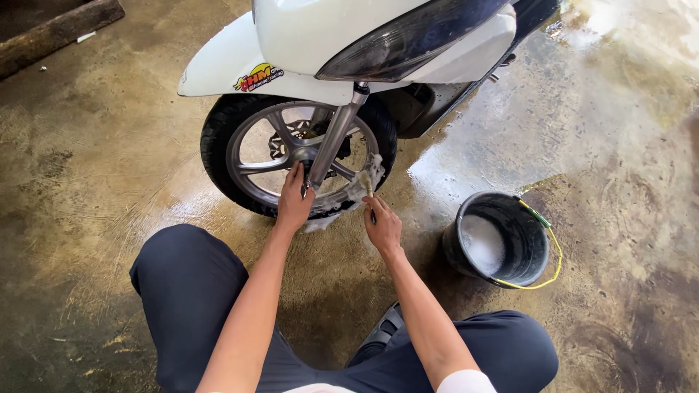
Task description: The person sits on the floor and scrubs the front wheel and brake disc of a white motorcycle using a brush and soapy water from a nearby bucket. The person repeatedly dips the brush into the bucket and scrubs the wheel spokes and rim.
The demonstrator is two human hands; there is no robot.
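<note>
A person crouches on the wet concrete floor [109,145], scrubbing the front wheel [298,154] of a white scooter [313,36]. The left hand [293,204] steadies the lower rim beside the silver fork leg [331,142], its grip pressed against the wheel, though whether the fingers curl around a spoke cannot be told from here. The right hand [382,227] pinches a small brush [367,188] closed in its grip, bristles up against the soapy tyre wall where suds [357,191] cling. Both forearms reach forward between the knees, wrists level. The washing looks mid-way; the next stroke would call for working round the rim. A black bucket [531,240] of foam sits just right.
</note>
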